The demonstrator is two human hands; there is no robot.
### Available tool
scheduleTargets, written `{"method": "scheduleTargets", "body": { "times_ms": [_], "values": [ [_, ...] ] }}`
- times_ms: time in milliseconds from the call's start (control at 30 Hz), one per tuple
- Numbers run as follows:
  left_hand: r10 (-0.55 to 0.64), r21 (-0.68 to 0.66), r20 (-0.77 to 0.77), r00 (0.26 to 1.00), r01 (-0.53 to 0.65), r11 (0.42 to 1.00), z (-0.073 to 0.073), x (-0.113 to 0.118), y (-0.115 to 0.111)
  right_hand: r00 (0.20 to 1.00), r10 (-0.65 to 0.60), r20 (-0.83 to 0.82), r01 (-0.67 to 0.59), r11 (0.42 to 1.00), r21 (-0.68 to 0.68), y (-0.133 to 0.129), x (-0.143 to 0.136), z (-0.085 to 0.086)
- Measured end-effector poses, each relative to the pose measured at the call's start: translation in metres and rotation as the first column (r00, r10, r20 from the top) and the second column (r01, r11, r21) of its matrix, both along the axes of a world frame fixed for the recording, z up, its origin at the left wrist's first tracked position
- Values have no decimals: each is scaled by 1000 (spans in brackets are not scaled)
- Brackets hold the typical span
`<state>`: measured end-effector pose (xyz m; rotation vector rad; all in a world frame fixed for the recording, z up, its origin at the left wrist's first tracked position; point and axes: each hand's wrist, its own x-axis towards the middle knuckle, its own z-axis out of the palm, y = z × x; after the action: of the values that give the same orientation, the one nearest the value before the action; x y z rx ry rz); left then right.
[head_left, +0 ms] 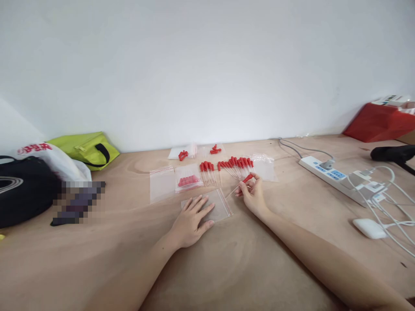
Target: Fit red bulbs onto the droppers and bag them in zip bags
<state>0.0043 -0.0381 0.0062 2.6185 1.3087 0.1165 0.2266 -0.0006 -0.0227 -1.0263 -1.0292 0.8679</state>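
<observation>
Left hand (pixel 194 221): lay spread flat on a clear zip-lock bag (pixel 215 210) on the desk (pixel 243 270), apparently to steady it. Right hand (pixel 254 196): grip pinched a red-bulbed dropper (pixel 248 177) (stem pointing left), near the bag. Other droppers (pixel 240 163): lay fanned beyond, perhaps for reach.

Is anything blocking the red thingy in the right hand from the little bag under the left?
Nothing visible: the red-topped dropper in the right hand points toward the zip edge of the clear bag. The left hand lies on the bag, off that edge.
</observation>
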Motion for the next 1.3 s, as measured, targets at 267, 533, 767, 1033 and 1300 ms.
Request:
{"method": "scheduleTargets", "body": {
  "times_ms": [267,533,767,1033,1300],
  "values": [
    [-12,13,-6,1000,12,1000,1,0,0,1000,14,23,-13,999,-29,0,-1,1],
    [-16,18,21,1000,16,1000,1,1,0,989,133,-62,-138,988,-75,-1,-1,2],
    [-27,19,61,998,26,999,2,0,0,931,331,-154,-352,926,-138,-3,-1,5],
    [-30,10,81,996,30,1000,-1,0,0,826,561,53,-541,815,-206,-7,6,5],
    [-14,-15,226,974,17,1000,1,-9,11,829,552,96,-510,814,-276,-8,4,7]
  ]
}}
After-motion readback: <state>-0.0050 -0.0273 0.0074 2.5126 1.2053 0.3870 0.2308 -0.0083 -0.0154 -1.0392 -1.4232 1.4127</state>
